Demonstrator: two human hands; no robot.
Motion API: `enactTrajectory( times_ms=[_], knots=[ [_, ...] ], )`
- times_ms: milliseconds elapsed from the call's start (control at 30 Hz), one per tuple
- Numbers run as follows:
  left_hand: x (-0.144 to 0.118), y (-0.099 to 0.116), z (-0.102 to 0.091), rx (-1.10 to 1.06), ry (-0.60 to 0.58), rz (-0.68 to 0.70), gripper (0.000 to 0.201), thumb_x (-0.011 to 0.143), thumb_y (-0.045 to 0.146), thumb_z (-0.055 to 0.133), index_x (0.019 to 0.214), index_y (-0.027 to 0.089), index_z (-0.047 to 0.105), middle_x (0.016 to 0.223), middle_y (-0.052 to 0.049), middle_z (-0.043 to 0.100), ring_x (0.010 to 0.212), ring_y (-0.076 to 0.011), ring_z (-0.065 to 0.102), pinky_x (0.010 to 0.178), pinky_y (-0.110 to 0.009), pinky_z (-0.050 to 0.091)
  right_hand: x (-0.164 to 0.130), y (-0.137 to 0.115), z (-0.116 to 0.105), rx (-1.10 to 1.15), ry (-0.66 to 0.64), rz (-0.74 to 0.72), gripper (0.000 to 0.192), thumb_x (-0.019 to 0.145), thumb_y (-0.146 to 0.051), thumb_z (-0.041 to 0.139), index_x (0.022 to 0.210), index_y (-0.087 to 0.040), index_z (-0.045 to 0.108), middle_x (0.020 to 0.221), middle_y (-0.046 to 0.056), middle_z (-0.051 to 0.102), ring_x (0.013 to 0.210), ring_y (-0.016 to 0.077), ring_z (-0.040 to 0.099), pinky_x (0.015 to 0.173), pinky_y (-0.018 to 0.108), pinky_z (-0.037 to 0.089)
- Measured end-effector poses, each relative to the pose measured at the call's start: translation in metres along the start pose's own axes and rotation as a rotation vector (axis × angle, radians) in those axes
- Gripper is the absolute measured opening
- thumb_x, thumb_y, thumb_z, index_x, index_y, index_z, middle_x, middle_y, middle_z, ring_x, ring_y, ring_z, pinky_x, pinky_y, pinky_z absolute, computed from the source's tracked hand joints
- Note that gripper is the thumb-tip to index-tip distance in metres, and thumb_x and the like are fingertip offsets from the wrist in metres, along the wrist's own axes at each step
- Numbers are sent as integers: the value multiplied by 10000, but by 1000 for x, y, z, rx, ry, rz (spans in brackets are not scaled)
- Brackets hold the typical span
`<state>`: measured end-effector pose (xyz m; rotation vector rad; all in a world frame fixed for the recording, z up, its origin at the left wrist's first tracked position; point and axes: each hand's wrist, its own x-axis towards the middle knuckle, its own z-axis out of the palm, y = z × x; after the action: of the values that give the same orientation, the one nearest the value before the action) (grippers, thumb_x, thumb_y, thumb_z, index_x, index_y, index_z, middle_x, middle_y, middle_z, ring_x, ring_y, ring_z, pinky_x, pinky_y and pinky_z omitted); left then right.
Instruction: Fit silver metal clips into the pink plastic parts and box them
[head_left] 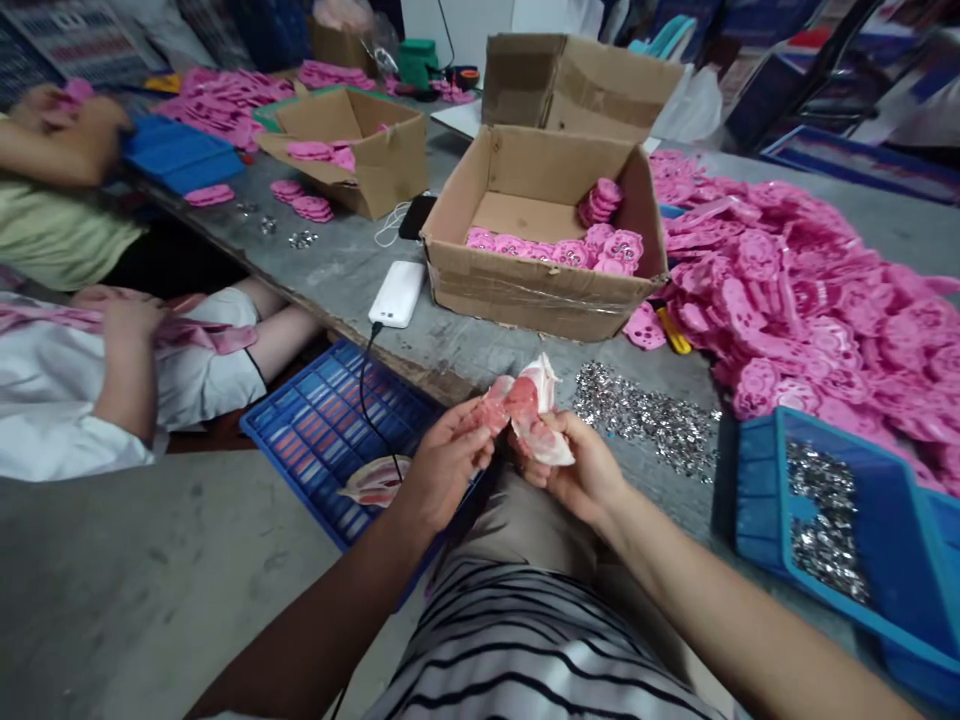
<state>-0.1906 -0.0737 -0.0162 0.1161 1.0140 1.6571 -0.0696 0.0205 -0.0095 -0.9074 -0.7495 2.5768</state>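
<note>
Over my lap, at the table's near edge, both hands hold a piece of fruit (529, 396) with red flesh and white membrane; it looks like a pomelo segment. My left hand (446, 460) pinches the red flesh on the left side. Closed on the whitish, peeled-back part is my right hand (583, 468). Fingers cover some of the fruit, and the segment seems partly pulled apart. A pale piece of peel or membrane with reddish streaks (375, 482) lies on the blue crate (300, 420) left of my left hand.
Small shiny metal parts (645, 415) are spread on the table. A blue bin (900, 540) holds more. Pink flower-shaped pieces (810, 290) are heaped at right. A cardboard box (540, 300) stands ahead, beside a white power bank (397, 294) with a cable. Two people sit at left.
</note>
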Motion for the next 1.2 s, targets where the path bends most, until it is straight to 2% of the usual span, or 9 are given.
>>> enactTrajectory(
  times_ms=[200, 333, 433, 567, 767, 900, 1000, 1100, 1200],
  knots=[
    [18, 4, -6, 265, 43, 137, 411, 577, 207, 790, 947, 153, 619, 736, 19, 625, 555, -64, 516, 504, -191, 387, 12, -8, 5, -135, -1, -84, 230, 588, -283, 697, 750, -171, 578, 542, -13, 612, 406, 123, 545, 378, 231, 490],
    [20, 5, -4, 425, 58, 245, 436, 519, 149, 813, 912, 161, 624, 852, -13, 679, 747, -121, 605, 680, -227, 467, 12, -7, 5, -149, 16, -99, 249, 645, -331, 725, 785, -174, 590, 551, -19, 616, 401, 117, 528, 353, 231, 489],
    [19, 8, -2, 432, 30, 190, 394, 527, 176, 814, 874, 143, 629, 760, 0, 662, 652, -100, 580, 598, -202, 435, 14, -4, 3, -145, -4, -98, 233, 639, -348, 721, 683, -149, 606, 518, -10, 589, 388, 108, 508, 361, 234, 487],
    [19, 15, -1, 401, 15, 96, 338, 536, 229, 803, 795, 141, 604, 587, 64, 559, 410, -25, 376, 399, -178, 242, 13, -4, 0, -80, -58, -34, 196, 627, -317, 685, 635, -132, 618, 510, 2, 576, 376, 93, 477, 353, 218, 447],
    [17, 26, -7, 450, -66, 95, 342, 518, 214, 818, 768, 145, 595, 574, 68, 544, 424, -26, 397, 405, -165, 262, 4, -9, 0, -41, -113, 47, 170, 632, -295, 660, 627, -131, 619, 476, 2, 552, 361, 83, 447, 334, 194, 392],
    [14, 29, -11, 342, -169, 27, 440, 510, 273, 863, 844, 152, 604, 602, 49, 576, 423, -42, 419, 391, -178, 249, 3, -9, 0, -29, -87, 6, 170, 628, -290, 661, 609, -131, 605, 488, 3, 561, 360, 85, 459, 341, 201, 408],
    [12, 24, -11, 125, -214, -54, 512, 527, 409, 869, 883, 136, 623, 700, -1, 620, 487, -72, 487, 408, -191, 290, 5, -8, -1, -18, -76, -32, 154, 622, -275, 659, 605, -137, 592, 490, 0, 565, 353, 86, 459, 340, 204, 410],
    [12, 13, -6, -131, -185, -180, 530, 536, 490, 856, 853, 122, 643, 736, -26, 614, 602, -101, 545, 497, -203, 382, 7, -4, 0, -54, -39, -100, 152, 632, -272, 660, 616, -143, 581, 496, 0, 573, 358, 87, 461, 341, 206, 419],
    [12, -2, 1, -315, -138, -173, 482, 551, 451, 862, 847, 134, 650, 710, -9, 585, 646, -96, 538, 577, -205, 414, 8, 0, 4, -83, 41, -210, 156, 613, -273, 675, 656, -162, 576, 524, -3, 593, 375, 96, 469, 325, 206, 417]
  ],
)
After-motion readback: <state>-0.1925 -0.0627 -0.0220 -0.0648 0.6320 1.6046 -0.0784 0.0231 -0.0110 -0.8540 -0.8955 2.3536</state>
